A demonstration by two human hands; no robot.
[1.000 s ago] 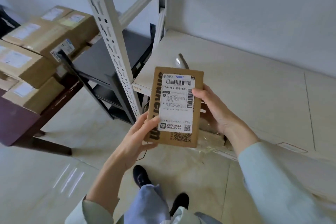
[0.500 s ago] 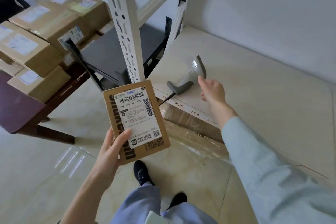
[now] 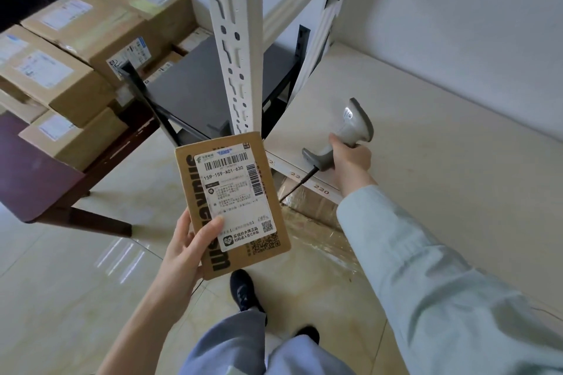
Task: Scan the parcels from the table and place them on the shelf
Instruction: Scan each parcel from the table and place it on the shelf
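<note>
The right hand (image 3: pixel 350 161) has now closed its fingers around the scanner (image 3: pixel 350 131) on the shelf (image 3: pixel 426 161); left of it, the left hand (image 3: pixel 185 250) grips the parcel (image 3: pixel 231 207), label up, long axis pointing away.

parcel (image 3: pixel 240 207): brown cardboard, bold black lettering down one side, white label with black barcodes, a blue logo and a QR square
scanner (image 3: pixel 350 131): pale grey body, darker grey trim and base, black cable
shelf (image 3: pixel 426 146): cream board, black numbers along its front edge; off-white upright at 12 o'clock, punched with dark slots
stacked boxes (image 3: pixel 76 49): tan cardboard at 10 o'clock, white labels, one yellowish
worktop (image 3: pixel 36 179): dark maroon
small rack (image 3: pixel 189 82): charcoal top, black frame
sleeve (image 3: pixel 426 268): pale mint
trousers (image 3: pixel 231 344): light blue-grey
shoes (image 3: pixel 243 289): black
floor (image 3: pixel 61 298): glossy beige tile
</note>
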